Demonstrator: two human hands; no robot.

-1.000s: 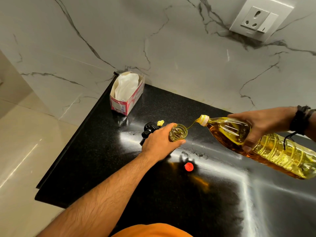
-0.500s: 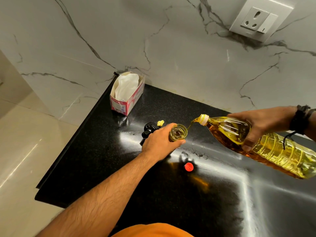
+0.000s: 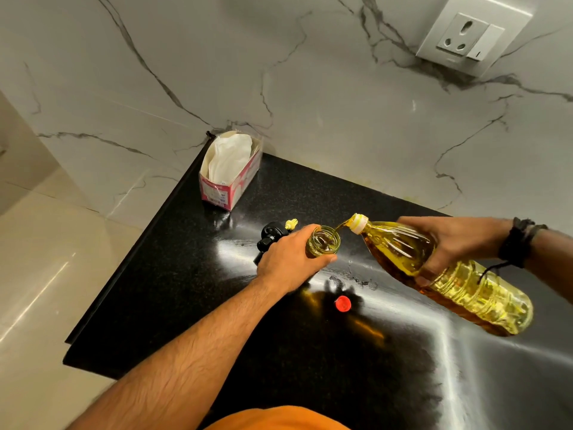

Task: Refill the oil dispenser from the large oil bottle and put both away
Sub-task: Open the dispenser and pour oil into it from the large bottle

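Marble-veined wall tile backs a glossy black counter [image 3: 173, 274], where the left hand [image 3: 290, 263] is wrapped around the oil dispenser [image 3: 322, 242], its open glass mouth showing just past the fingertips. The right hand [image 3: 449, 243] grips the large oil bottle [image 3: 465, 280], tilted neck-down so its pale spout sits right at the dispenser's rim with a thin stream crossing over. To pour well, I'd keep the spout close above the mouth, hold the tilt shallow, and brace the dispenser so it cannot tip. It looks partly filled with yellow oil. A red cap [image 3: 342, 303] lies near the left wrist; the black pump top [image 3: 271, 235] rests behind the left knuckles.
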